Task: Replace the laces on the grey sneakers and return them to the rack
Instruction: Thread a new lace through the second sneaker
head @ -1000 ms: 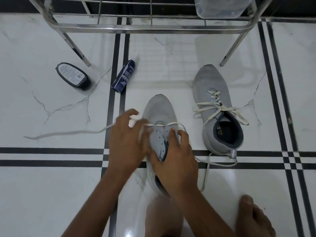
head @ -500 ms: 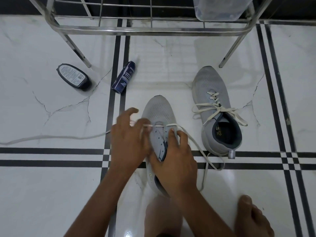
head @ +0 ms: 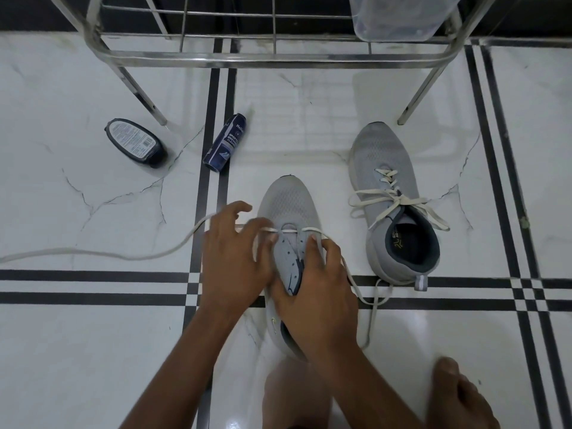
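A grey sneaker (head: 289,205) stands on the floor in front of me, toe pointing away. A white lace (head: 102,253) runs through its lowest eyelets and trails far out to the left; its other end loops off to the right. My left hand (head: 235,258) pinches the lace at the shoe's left side. My right hand (head: 315,289) presses on the tongue and right eyelets, holding the sneaker. A second grey sneaker (head: 387,168) stands to the right, laced and loosely tied. The metal rack (head: 272,58) stands behind them.
A dark shoe-polish bottle (head: 133,142) and a blue spray can (head: 226,142) lie on the floor at the left. A clear plastic container (head: 396,17) sits on the rack. My bare foot (head: 458,394) rests at the lower right. White marble tiles have black stripes.
The left lace end has slid further out to the left and lies slacker on the floor. The right loop has shortened towards the shoe. Both hands stay on the sneaker.
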Demonstrator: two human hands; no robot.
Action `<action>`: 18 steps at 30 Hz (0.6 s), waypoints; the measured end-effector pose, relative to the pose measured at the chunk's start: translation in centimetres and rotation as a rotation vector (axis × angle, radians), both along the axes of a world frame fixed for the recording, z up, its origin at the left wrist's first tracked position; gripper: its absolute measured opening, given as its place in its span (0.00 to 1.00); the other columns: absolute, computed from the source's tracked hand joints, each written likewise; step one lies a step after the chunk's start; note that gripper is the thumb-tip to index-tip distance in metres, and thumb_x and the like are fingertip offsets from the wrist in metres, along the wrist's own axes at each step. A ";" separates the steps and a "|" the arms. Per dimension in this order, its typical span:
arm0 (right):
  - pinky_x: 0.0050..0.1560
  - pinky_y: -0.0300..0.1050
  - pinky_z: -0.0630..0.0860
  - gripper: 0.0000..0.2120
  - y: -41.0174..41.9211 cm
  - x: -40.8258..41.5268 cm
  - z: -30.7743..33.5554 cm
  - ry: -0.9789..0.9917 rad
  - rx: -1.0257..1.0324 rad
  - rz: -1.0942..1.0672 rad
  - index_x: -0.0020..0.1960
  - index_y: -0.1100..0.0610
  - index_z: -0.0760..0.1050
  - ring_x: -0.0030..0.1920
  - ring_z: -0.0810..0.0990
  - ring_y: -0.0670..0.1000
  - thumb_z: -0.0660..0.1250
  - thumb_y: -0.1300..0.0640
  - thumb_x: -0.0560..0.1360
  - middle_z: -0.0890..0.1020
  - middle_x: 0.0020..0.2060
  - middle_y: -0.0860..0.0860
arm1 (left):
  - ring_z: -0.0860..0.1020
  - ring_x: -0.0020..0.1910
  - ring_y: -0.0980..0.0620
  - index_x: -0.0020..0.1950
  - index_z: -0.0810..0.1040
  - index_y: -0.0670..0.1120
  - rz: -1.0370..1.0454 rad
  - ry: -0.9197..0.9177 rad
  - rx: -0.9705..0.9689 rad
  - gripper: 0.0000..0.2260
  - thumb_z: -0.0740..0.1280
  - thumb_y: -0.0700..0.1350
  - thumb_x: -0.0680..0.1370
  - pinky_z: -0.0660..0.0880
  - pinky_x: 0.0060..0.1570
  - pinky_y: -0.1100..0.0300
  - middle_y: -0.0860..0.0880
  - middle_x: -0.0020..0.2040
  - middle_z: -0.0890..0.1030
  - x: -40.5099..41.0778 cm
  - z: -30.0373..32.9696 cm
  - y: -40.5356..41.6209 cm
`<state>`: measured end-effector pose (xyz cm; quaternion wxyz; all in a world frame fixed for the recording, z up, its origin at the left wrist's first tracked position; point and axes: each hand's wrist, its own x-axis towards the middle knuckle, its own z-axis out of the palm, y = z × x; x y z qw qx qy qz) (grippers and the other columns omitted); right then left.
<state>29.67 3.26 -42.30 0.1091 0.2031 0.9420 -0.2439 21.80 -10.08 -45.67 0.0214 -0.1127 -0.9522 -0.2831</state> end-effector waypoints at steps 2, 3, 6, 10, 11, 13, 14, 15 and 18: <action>0.69 0.50 0.77 0.45 0.1 0.0 -0.1 0.011 -0.007 -0.002 0.85 0.50 0.54 0.78 0.69 0.53 0.61 0.26 0.78 0.58 0.83 0.51 | 0.75 0.66 0.45 0.55 0.87 0.48 0.003 -0.010 -0.002 0.05 0.76 0.44 0.80 0.75 0.60 0.42 0.47 0.67 0.78 -0.1 -0.1 0.8; 0.69 0.51 0.77 0.45 0.1 0.0 -0.1 0.014 -0.008 -0.003 0.85 0.50 0.54 0.78 0.69 0.53 0.60 0.25 0.78 0.58 0.83 0.51 | 0.75 0.65 0.46 0.53 0.87 0.48 0.018 -0.022 0.009 0.03 0.75 0.44 0.80 0.76 0.60 0.43 0.48 0.67 0.78 -0.2 -0.1 0.9; 0.67 0.49 0.78 0.45 0.1 0.2 -0.4 0.033 -0.011 0.004 0.84 0.49 0.56 0.77 0.70 0.52 0.61 0.25 0.77 0.60 0.82 0.50 | 0.74 0.65 0.52 0.55 0.86 0.49 0.011 -0.045 0.090 0.04 0.75 0.44 0.81 0.73 0.62 0.54 0.51 0.65 0.77 -0.3 0.0 0.5; 0.63 0.49 0.81 0.29 1.6 -0.1 -0.7 0.266 -0.168 -0.187 0.73 0.51 0.74 0.70 0.74 0.49 0.64 0.33 0.81 0.70 0.71 0.46 | 0.76 0.62 0.59 0.63 0.80 0.49 0.025 -0.131 0.209 0.11 0.73 0.45 0.81 0.71 0.60 0.71 0.55 0.63 0.75 -0.2 0.2 -0.2; 0.67 0.51 0.79 0.24 2.1 -0.4 -1.0 0.328 -0.223 -0.244 0.71 0.52 0.76 0.71 0.73 0.49 0.62 0.37 0.84 0.71 0.70 0.46 | 0.75 0.63 0.60 0.65 0.79 0.49 0.039 -0.146 0.235 0.13 0.74 0.45 0.81 0.70 0.60 0.73 0.55 0.64 0.75 -0.1 0.1 -0.3; 0.74 0.50 0.72 0.19 2.8 -1.2 -1.5 0.346 -0.300 -0.246 0.72 0.51 0.77 0.74 0.70 0.49 0.60 0.43 0.87 0.72 0.72 0.45 | 0.74 0.65 0.58 0.68 0.78 0.49 0.064 -0.164 0.281 0.17 0.74 0.46 0.81 0.72 0.63 0.69 0.53 0.66 0.73 0.5 -0.1 -0.1; 0.75 0.48 0.71 0.18 3.1 -1.6 -1.8 0.320 -0.334 -0.218 0.73 0.50 0.77 0.74 0.71 0.48 0.61 0.45 0.87 0.74 0.72 0.44 | 0.73 0.68 0.57 0.70 0.77 0.48 0.072 -0.158 0.286 0.18 0.74 0.46 0.81 0.72 0.66 0.64 0.52 0.67 0.73 0.8 -0.2 0.1; 0.75 0.48 0.71 0.17 3.3 -2.1 -2.0 0.292 -0.375 -0.198 0.73 0.49 0.77 0.73 0.72 0.47 0.63 0.46 0.87 0.75 0.71 0.43 | 0.71 0.70 0.54 0.72 0.76 0.48 0.089 -0.138 0.276 0.20 0.74 0.47 0.81 0.71 0.69 0.60 0.50 0.69 0.71 1.2 -0.3 0.4; 0.68 0.47 0.79 0.18 3.9 -3.4 -2.1 0.214 -0.553 -0.305 0.71 0.47 0.78 0.62 0.80 0.43 0.71 0.46 0.82 0.80 0.63 0.40 | 0.65 0.69 0.52 0.74 0.74 0.47 0.230 -0.072 0.178 0.25 0.75 0.52 0.80 0.65 0.68 0.57 0.45 0.70 0.67 2.3 -0.2 1.1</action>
